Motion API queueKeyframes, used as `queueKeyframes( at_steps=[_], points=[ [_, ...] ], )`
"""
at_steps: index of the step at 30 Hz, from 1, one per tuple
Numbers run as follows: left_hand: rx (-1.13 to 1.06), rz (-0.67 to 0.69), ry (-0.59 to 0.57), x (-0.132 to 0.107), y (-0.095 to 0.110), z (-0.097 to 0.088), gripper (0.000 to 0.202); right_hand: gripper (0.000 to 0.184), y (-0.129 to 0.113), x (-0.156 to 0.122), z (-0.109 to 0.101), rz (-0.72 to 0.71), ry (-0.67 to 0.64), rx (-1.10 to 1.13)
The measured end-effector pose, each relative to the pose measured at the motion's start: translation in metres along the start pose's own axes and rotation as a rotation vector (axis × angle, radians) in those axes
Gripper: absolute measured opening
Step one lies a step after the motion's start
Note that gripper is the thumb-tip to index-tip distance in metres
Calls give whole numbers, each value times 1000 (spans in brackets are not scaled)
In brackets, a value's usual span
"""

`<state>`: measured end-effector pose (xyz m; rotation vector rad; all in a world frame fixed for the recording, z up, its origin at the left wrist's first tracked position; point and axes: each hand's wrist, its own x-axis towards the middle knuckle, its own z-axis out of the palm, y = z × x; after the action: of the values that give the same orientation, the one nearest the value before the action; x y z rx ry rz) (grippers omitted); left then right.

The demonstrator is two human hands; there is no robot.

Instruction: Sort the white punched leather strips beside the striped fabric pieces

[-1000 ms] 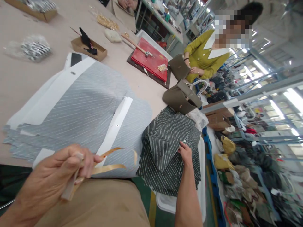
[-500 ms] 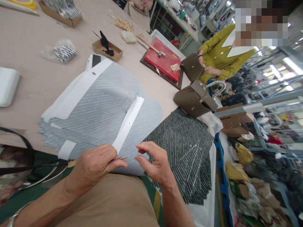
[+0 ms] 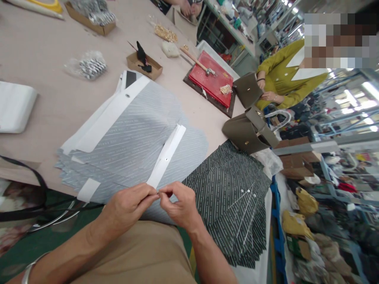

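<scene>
My left hand [image 3: 133, 203] is closed in a pinch at the front edge of the grey-blue striped lining pieces [image 3: 127, 130]. My right hand [image 3: 179, 203] is closed too, its thumb and fingertips meeting those of the left. Whatever lies between the fingertips is too small and hidden to make out. A white strip [image 3: 167, 157] with a small metal snap runs across the lining down to my left fingers. Dark striped lining pieces [image 3: 222, 189] lie fanned out to the right of my right hand.
Two olive-brown handbags [image 3: 248, 132] are at the right, one held by a person in a yellow-green top [image 3: 281, 75]. A hammer [image 3: 198, 61] rests on a red block [image 3: 209, 79]. Farther back are a small cardboard box [image 3: 154, 71] and a bag of metal parts [image 3: 91, 65].
My right hand has moved left and closed its fingers against my left fingertips. The thin piece that stuck out of my left fingers is now hidden. The view has shifted slightly.
</scene>
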<state>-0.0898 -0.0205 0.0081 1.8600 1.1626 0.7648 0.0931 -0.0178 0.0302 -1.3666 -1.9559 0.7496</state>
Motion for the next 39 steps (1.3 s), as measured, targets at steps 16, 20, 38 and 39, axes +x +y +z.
queueKeyframes(
  at_steps=[16, 20, 38, 39],
  points=[
    [-222, -312, -59, -9, -19, -7, 29, 26, 126, 69, 62, 701, 21, 225],
    [-218, -328, -71, -11, -22, -9, 31, 19, 116, 81, 59, 613, -104, -97],
    [-235, -328, -20, -21, -28, -24, 30, 57, 59, 59, 79, 519, -204, -484],
    [-235, -323, -19, -21, -27, -24, 30, 58, 56, 61, 80, 531, -216, -502]
  ],
)
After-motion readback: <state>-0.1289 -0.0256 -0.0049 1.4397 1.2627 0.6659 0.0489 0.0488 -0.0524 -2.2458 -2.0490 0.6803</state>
